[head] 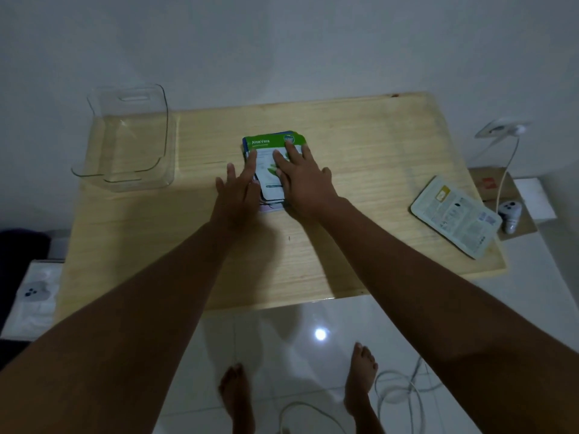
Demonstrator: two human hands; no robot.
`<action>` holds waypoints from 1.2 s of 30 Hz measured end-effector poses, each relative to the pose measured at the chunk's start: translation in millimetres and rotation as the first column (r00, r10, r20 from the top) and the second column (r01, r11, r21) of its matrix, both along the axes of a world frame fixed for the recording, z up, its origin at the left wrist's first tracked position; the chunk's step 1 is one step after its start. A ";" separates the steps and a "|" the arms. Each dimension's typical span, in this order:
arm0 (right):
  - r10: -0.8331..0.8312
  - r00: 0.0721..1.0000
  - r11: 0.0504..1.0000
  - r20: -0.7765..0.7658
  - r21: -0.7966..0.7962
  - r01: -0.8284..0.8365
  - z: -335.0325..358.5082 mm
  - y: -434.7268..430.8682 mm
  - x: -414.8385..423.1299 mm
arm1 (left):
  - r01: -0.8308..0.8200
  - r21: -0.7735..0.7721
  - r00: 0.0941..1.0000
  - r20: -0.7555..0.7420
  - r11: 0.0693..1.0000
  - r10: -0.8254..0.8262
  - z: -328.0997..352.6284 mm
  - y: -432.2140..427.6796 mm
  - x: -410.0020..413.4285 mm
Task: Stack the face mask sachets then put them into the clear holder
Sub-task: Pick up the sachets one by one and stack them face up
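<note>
At mid-bench the sachet stack is pressed flat under both spread hands, left hand and right hand. Unevenly squared, it may fan when lifted toward the clear holder; the stray sachet could be missed.

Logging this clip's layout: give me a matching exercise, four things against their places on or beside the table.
Things:
1. clear holder
2. stack of sachets
3. lone sachet
4. wall socket

Places:
A. near the table's right edge, printed back up
B. table's far left corner
C. middle of the table, under both hands
D. on the wall, right of the table

Pairs: 1-B, 2-C, 3-A, 4-D

The left hand and right hand rest flat on the stack, fingers spread.
</note>
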State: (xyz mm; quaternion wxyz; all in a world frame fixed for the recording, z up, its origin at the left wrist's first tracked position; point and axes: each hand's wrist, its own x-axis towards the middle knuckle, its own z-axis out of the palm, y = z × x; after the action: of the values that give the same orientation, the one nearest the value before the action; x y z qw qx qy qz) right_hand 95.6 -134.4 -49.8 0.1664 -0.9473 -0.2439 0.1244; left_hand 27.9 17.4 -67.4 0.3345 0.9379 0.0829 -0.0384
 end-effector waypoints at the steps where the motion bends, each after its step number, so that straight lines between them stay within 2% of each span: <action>1: -0.010 1.000 1.000 -0.005 0.014 0.011 -0.8 -0.2 -0.7 | -0.018 -0.020 1.000 -0.009 1.000 0.018 -0.3 0.0 0.1; 4: -0.019 1.000 0.999 -0.002 0.030 0.019 -2.5 -1.1 -1.4 | -0.102 -0.090 0.994 -0.048 0.991 0.098 1.2 -4.7 2.4; 8: 0.009 1.000 0.995 -0.018 0.102 -0.007 3.0 -8.1 -0.8 | -0.052 0.126 0.999 -0.007 0.991 0.054 0.1 -11.4 2.8; 10: 0.008 1.000 0.988 -0.010 0.155 -0.006 6.3 -19.8 -2.7 | -0.057 0.173 0.998 -0.008 0.983 0.059 -1.5 -12.7 3.7; 13: -0.052 0.998 0.967 -0.018 0.247 0.055 9.1 -49.2 -10.7 | -0.071 0.130 0.997 -0.019 0.989 0.074 0.4 -18.1 3.3; 16: -0.182 0.981 0.941 -0.062 0.279 0.192 19.7 -91.0 -19.2 | -0.079 0.094 0.997 -0.009 0.992 0.081 1.4 -25.3 1.2; 18: -0.272 0.961 0.932 -0.052 0.233 0.277 24.1 -123.8 -19.2 | -0.078 0.096 0.996 -0.022 0.992 0.081 0.9 -27.2 1.2; 21: -0.389 0.920 0.919 -0.037 0.054 0.391 30.5 -169.7 -13.8 | -0.073 0.106 0.996 -0.034 0.992 0.076 2.0 -30.3 1.8; 25: -0.429 0.898 0.895 -0.100 -0.186 0.406 29.6 -214.3 -12.0 | -0.080 0.114 0.996 -0.030 0.990 0.084 5.1 -42.7 1.7; 31: -0.621 0.777 0.767 -0.105 -0.287 0.574 34.9 -240.1 -11.6 | -0.074 0.116 0.996 -0.045 0.991 0.080 1.1 -51.6 5.3; 36: -0.660 0.736 0.743 -0.149 -0.271 0.612 32.3 -256.0 -0.7 | -0.078 0.097 0.996 -0.025 0.992 0.081 -1.6 -52.1 3.4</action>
State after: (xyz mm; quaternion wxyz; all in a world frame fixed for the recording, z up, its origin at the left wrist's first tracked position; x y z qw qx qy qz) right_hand 94.9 -390.4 -17.4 0.1290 -0.9632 0.1320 0.1953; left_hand 31.3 -34.7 -68.9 0.2892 0.9482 0.1268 -0.0343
